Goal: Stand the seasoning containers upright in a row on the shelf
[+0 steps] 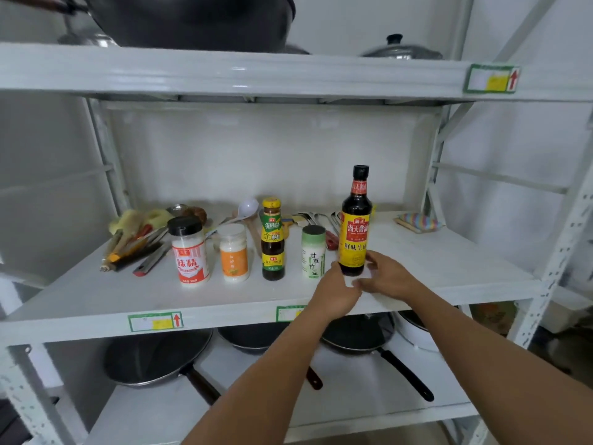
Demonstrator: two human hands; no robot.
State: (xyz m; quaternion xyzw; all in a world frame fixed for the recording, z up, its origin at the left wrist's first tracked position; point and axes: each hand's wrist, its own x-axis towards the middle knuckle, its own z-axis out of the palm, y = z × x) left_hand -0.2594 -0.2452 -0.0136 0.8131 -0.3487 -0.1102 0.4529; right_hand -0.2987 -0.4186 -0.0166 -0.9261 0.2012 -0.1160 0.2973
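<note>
Five seasoning containers stand upright in a row on the middle shelf (pixel 96 303): a black-lidded jar with a red and white label (pixel 189 252), a clear-lidded jar with an orange label (pixel 234 253), a small dark sauce bottle (pixel 272 240), a green-topped salt shaker (pixel 313 252) and a tall soy sauce bottle (pixel 356 223). My left hand (pixel 333 293) reaches to the tall bottle's lower left side, fingertips at its base. From the other side, my right hand (pixel 390 281) touches that bottle's lower right with straight fingers.
Behind the row lie knives, peelers and other utensils (pixel 138 242), a ladle (pixel 247 208), spoons (pixel 316 218) and a striped sponge (pixel 417 221) at the back right. Pans (pixel 154 361) sit on the shelf below. A wok (pixel 192 17) and lids rest on the top shelf.
</note>
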